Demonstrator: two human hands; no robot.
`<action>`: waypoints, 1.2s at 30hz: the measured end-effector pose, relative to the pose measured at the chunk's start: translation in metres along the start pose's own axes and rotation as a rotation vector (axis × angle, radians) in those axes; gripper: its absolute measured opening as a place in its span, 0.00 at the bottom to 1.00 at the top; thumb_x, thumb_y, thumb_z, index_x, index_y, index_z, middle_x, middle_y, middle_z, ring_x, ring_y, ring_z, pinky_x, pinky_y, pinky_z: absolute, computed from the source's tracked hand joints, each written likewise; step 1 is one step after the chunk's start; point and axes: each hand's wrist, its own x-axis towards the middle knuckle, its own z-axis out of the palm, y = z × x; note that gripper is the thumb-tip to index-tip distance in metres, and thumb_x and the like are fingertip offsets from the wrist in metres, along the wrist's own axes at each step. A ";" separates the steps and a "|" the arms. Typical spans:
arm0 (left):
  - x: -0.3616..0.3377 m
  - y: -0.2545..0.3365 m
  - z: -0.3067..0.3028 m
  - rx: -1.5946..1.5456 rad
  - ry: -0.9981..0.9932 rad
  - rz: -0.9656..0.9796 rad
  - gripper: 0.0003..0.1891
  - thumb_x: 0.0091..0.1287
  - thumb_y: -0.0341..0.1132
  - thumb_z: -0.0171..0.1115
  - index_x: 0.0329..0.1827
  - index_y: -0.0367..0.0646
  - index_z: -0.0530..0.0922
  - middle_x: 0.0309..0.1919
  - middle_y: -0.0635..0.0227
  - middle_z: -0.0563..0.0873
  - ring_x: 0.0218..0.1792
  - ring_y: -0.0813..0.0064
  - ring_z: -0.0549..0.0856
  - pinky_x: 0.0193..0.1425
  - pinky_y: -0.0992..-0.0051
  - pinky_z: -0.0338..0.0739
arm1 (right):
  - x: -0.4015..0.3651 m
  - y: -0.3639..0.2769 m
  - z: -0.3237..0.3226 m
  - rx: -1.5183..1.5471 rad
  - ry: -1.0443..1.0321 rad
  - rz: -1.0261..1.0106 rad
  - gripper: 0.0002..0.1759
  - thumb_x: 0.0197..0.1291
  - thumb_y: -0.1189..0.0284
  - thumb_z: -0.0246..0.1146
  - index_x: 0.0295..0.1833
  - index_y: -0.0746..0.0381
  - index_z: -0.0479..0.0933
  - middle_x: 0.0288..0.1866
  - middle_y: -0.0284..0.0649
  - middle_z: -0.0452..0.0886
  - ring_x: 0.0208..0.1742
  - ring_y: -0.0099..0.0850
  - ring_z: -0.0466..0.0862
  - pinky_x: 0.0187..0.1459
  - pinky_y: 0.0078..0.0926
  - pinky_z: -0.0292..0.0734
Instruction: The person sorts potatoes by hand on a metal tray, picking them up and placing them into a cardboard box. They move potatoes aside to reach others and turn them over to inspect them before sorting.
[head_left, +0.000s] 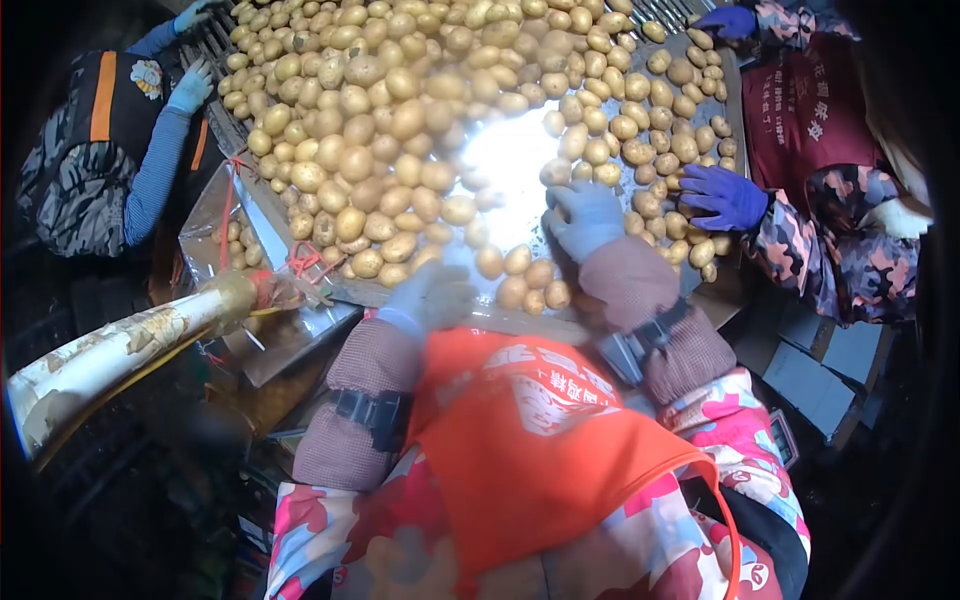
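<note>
A broad heap of potatoes (385,130) covers much of the metal sorting table (505,215). My left hand (435,295), in a pale blue glove, is at the near edge, its blurred fingers extended and no potato visible in them. Just right of it, a small group of potatoes (535,287) lies by the near rim. My right hand (585,220), gloved alike, reaches over the table with fingers apart, beside several potatoes on its far side. It appears to hold nothing. Strong glare whitens the metal between the heap and my right hand.
On the right, a co-worker's purple-gloved hand (725,197) is at the potatoes. Another co-worker's blue-gloved hand (190,87) rests at the left edge. A worn white pipe (130,340) and a metal chute (215,225) with red string stand at the left. Cardboard (810,385) lies below right.
</note>
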 end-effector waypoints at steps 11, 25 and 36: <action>0.009 -0.011 0.047 0.511 -0.225 0.405 0.27 0.78 0.44 0.58 0.75 0.41 0.65 0.71 0.61 0.73 0.71 0.68 0.74 0.72 0.71 0.74 | 0.075 0.012 -0.039 -0.263 -0.058 0.115 0.18 0.67 0.65 0.63 0.59 0.60 0.80 0.55 0.50 0.84 0.57 0.49 0.84 0.56 0.45 0.81; -0.019 0.013 0.055 1.155 -0.230 0.663 0.34 0.72 0.30 0.63 0.80 0.42 0.61 0.74 0.60 0.73 0.75 0.68 0.69 0.79 0.68 0.65 | -0.006 -0.020 -0.062 1.533 -0.254 0.453 0.29 0.73 0.47 0.57 0.58 0.62 0.80 0.38 0.39 0.84 0.33 0.25 0.80 0.29 0.26 0.75; -0.054 0.052 0.110 0.516 -0.120 0.178 0.35 0.70 0.31 0.69 0.78 0.40 0.64 0.66 0.62 0.78 0.62 0.69 0.79 0.64 0.70 0.79 | -0.062 -0.027 -0.016 0.809 -0.110 -0.249 0.44 0.78 0.40 0.43 0.83 0.64 0.56 0.77 0.51 0.69 0.76 0.44 0.71 0.76 0.39 0.64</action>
